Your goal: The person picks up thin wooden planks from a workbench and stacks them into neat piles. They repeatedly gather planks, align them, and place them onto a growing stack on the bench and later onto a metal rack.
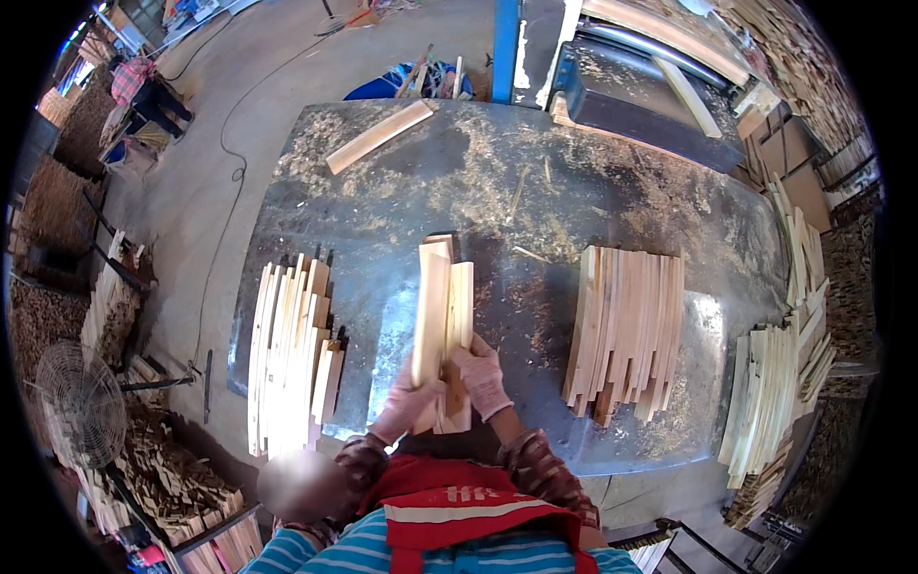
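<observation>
Wood strips (433, 316) partly hidden by hands (481, 381), blurred oval (302, 485), shirt (349, 547) cropped below

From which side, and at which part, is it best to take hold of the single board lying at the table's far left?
Probably grip the board by both long edges near its left end, coming from the near side. It lies flat and slanted on the table, that end nearest, and looks narrow enough to span.

Grey floor (177, 225), dark cable (239, 175) — blue post (506, 48), caged fan (80, 406); stacked wood (84, 129)
</observation>
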Motion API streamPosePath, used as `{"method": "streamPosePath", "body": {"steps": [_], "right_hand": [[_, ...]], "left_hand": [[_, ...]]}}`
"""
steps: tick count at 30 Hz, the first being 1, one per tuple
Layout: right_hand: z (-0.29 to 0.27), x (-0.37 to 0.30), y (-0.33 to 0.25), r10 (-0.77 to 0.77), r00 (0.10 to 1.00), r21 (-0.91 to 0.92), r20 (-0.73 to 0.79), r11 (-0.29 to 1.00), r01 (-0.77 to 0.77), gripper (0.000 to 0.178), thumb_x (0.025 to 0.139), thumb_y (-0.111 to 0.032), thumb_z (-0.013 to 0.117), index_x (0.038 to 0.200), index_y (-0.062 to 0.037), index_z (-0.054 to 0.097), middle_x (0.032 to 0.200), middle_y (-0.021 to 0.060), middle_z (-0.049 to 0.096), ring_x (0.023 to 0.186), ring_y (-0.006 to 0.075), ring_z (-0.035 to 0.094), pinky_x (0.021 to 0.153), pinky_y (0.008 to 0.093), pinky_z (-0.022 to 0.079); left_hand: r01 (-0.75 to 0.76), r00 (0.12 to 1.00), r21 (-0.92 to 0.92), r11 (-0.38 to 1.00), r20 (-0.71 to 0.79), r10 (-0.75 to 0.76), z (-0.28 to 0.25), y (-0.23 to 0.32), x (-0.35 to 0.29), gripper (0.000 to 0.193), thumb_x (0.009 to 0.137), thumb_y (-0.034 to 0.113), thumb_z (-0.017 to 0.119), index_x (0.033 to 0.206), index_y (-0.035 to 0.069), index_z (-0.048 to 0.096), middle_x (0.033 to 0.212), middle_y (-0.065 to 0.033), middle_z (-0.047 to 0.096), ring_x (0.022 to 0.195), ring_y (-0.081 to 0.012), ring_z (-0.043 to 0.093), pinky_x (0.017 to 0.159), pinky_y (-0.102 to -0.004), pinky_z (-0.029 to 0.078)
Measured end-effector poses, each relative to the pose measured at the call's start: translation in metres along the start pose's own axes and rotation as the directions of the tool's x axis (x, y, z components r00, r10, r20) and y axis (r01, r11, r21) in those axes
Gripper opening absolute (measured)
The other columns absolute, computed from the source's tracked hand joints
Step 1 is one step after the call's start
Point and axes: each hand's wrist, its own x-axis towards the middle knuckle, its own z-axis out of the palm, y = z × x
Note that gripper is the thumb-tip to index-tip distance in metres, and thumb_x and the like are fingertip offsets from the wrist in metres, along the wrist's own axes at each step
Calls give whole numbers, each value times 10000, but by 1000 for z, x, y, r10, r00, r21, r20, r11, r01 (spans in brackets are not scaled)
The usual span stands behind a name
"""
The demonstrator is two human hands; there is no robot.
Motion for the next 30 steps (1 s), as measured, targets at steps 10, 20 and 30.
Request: {"method": "streamPosePath", "body": {"steps": [10,20,30], "right_hand": [[-26,-16,-65,21,992,370,127,927,-67,404,896,-116,626,1275,14,582,1110,81,685,1015,199,670,926,355,552],[-19,-30,-86,-69,978,493,196,869,-37,485,867,-155,623,1307,32,547,1130,119,660,1033,237,657,944,384,534],[-9,-32,-91,-39,989,496,141,868,-37,331,896,-138,614,1188,16,620,1088,94,682,1008,194,662,928,325,526]], "left_hand": [[244,911,968,62,-250,329,-167,-53,-34,809,788,182,672,1519,102,335,1606,-211,250,1488,-405,211,1210,-546,158],[373,814,907,194,-420,401,-164,-51,-16,992,711,148,753,1552,110,228,1611,-239,193,1493,-450,153,1222,-541,127],[-256,930,505,825,-104,352,-40,-11,45,760,954,224,673,1559,43,249,1542,-216,382,1431,-334,373,1152,-413,326]]}}
